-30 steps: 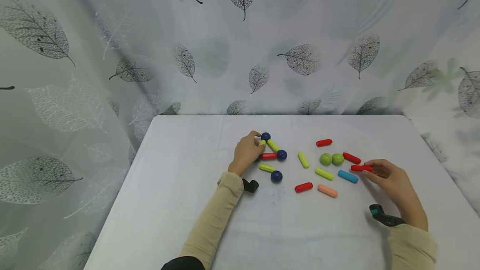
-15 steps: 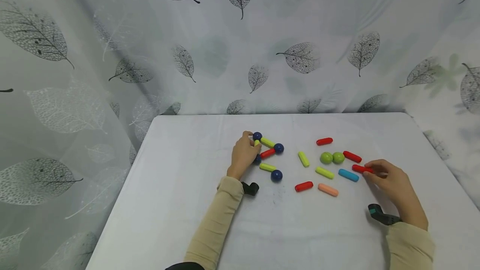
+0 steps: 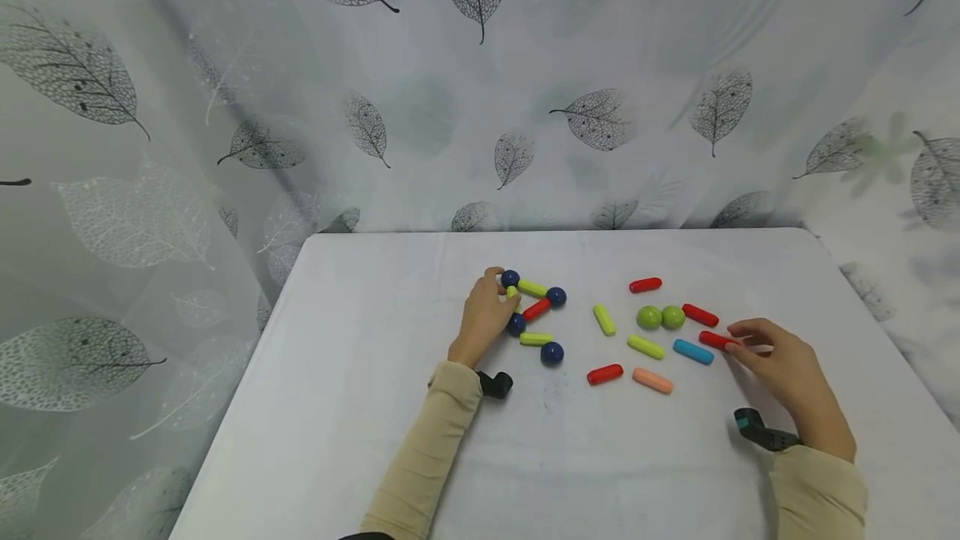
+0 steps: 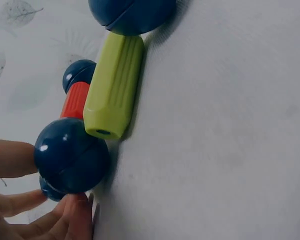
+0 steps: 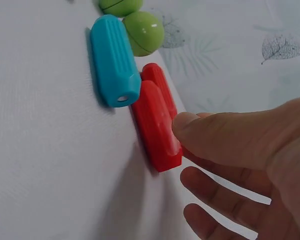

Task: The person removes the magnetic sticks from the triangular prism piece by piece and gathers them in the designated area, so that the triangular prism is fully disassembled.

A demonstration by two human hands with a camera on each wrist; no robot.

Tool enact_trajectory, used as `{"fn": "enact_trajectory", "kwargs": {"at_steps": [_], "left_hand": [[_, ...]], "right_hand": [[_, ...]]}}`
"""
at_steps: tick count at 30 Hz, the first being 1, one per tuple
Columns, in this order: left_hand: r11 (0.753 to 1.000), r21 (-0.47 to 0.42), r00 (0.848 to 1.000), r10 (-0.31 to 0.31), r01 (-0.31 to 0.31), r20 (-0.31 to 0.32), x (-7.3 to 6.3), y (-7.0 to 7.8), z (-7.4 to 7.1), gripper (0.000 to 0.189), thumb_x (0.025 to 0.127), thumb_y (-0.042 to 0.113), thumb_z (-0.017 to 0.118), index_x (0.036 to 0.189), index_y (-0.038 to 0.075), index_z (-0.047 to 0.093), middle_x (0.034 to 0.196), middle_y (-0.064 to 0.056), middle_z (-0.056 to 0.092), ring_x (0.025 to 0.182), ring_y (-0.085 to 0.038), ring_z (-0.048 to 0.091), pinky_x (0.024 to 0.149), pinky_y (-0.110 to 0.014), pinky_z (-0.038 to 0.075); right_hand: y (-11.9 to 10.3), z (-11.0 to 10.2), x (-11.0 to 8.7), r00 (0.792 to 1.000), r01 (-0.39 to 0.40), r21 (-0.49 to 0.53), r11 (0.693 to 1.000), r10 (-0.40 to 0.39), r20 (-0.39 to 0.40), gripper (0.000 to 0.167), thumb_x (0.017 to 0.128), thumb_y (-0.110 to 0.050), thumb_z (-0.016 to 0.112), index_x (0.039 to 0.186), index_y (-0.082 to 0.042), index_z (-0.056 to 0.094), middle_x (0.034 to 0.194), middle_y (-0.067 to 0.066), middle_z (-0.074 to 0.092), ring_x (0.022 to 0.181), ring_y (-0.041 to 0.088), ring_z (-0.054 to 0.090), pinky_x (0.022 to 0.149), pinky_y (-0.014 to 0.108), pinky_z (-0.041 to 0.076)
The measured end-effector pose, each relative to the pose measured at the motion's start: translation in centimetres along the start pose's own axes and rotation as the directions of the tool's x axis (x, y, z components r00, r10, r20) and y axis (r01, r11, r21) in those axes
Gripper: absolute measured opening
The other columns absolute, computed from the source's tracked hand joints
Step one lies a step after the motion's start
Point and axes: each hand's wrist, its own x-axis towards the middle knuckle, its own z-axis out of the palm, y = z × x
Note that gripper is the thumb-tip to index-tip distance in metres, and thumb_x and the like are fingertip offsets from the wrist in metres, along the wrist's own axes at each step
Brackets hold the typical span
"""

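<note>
My left hand (image 3: 483,317) grips a yellow-green building stick (image 3: 512,293) on the left side of a triangle. That triangle also has a red stick (image 3: 537,310), another yellow-green stick (image 3: 533,287) and blue balls at its corners, among them the near ball (image 4: 72,155). Just in front of it lies a yellow-green stick (image 4: 115,85) beside a separate blue ball (image 3: 552,353). On the right, my right hand (image 3: 783,361) pinches a red stick (image 5: 157,127) between thumb and forefinger, its other fingers spread apart. A second red stick (image 5: 160,85) lies right behind it.
Two green balls (image 3: 661,317) sit side by side near the right hand. Around them are a blue stick (image 3: 693,352), an orange stick (image 3: 652,380), loose yellow-green sticks (image 3: 646,347) and more red sticks (image 3: 605,374). A leaf-print curtain (image 3: 420,107) backs the white table (image 3: 360,407).
The triangle has shifted left and turned slightly counterclockwise with my left hand, and its near blue ball now shows fully. My right hand has stayed almost still on its red stick.
</note>
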Motion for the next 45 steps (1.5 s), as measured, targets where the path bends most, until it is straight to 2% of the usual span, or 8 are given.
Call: {"fn": "enact_trajectory", "kwargs": {"at_steps": [4,7,13,16,25,31,36,45], "left_hand": [[0.997,0.034,0.998,0.062,-0.062,0.019,-0.6,-0.4,-0.6,0.056,0.101,0.024,0.069,0.15,0.009,0.048,0.129,-0.017,0.059,0.1,-0.029,0.062,0.088,-0.043,0.053],[0.989,0.074,0.992,0.122,-0.124,0.031,-0.8,-0.8,-1.0,0.052,0.101,0.025,0.068,0.149,0.012,0.051,0.138,-0.018,0.054,0.112,-0.03,0.061,0.096,-0.045,0.053],[0.959,0.144,0.968,0.236,-0.246,0.084,-0.8,-1.3,-1.1,0.038,0.102,0.03,0.068,0.139,0.02,0.064,0.153,-0.014,0.046,0.139,-0.033,0.049,0.11,-0.049,0.049],[0.926,0.208,0.948,0.299,-0.316,0.109,-0.8,-1.4,-0.9,0.033,0.103,0.033,0.067,0.134,0.021,0.068,0.157,-0.013,0.044,0.144,-0.034,0.045,0.115,-0.05,0.046],[0.87,0.27,0.91,0.376,-0.412,0.177,-0.9,-0.6,-0.4,0.031,0.101,0.04,0.068,0.128,0.024,0.072,0.165,-0.012,0.038,0.151,-0.038,0.035,0.118,-0.058,0.041],[0.857,0.284,0.902,0.393,-0.43,0.179,-0.3,-0.8,0.0,0.026,0.101,0.037,0.069,0.124,0.027,0.075,0.165,-0.01,0.039,0.151,-0.037,0.035,0.117,-0.058,0.04],[0.857,0.281,0.9,0.393,-0.432,0.186,0.1,-0.9,0.1,0.026,0.1,0.035,0.068,0.124,0.027,0.076,0.165,-0.008,0.039,0.152,-0.035,0.033,0.118,-0.058,0.039],[0.832,0.315,0.889,0.413,-0.457,0.199,0.7,-0.5,0.1,0.027,0.099,0.037,0.07,0.122,0.025,0.077,0.162,-0.006,0.045,0.154,-0.036,0.032,0.114,-0.06,0.042]], "right_hand": [[-0.6,-0.4,-0.3,1.0,0.016,-0.004,1.0,-0.016,-0.026,0.036,0.104,-0.02,0.063,0.132,0.001,0.059,0.128,0.036,0.061,0.109,0.054,0.06,0.084,0.062,0.056],[-1.3,-0.7,-0.4,0.997,0.035,0.015,0.999,-0.034,-0.066,0.033,0.105,-0.02,0.062,0.132,0.0,0.061,0.128,0.035,0.063,0.113,0.051,0.058,0.088,0.063,0.054],[-3.4,-0.4,-0.3,0.991,0.102,0.088,0.991,-0.094,-0.096,0.036,0.107,-0.031,0.06,0.131,-0.004,0.063,0.131,0.028,0.065,0.12,0.042,0.057,0.078,0.011,0.045],[-4.8,0.3,-0.1,0.985,0.152,0.122,0.981,-0.14,-0.102,0.033,0.107,-0.03,0.061,0.13,-0.006,0.065,0.13,0.023,0.067,0.118,0.037,0.058,0.076,0.001,0.037],[-9.2,3.9,1.2,0.972,0.233,0.24,0.942,-0.232,-0.033,0.026,0.105,-0.022,0.065,0.128,-0.01,0.067,0.128,0.014,0.071,0.117,0.019,0.064,0.09,0.008,0.046],[-11.9,6.6,2.3,0.969,0.21,0.323,0.923,-0.24,0.056,0.029,0.105,-0.021,0.064,0.132,-0.009,0.064,0.133,0.016,0.068,0.125,0.035,0.064,0.107,0.055,0.054],[-13.7,8.5,3.3,0.956,0.233,0.366,0.901,-0.28,0.082,0.033,0.105,-0.018,0.063,0.136,-0.007,0.062,0.137,0.017,0.066,0.128,0.036,0.062,0.111,0.056,0.05],[-15.9,10.7,4.4,0.963,0.227,0.348,0.909,-0.263,0.057,0.042,0.104,-0.018,0.065,0.145,-0.01,0.057,0.147,0.017,0.059,0.132,0.038,0.06,0.109,0.054,0.052]]}}
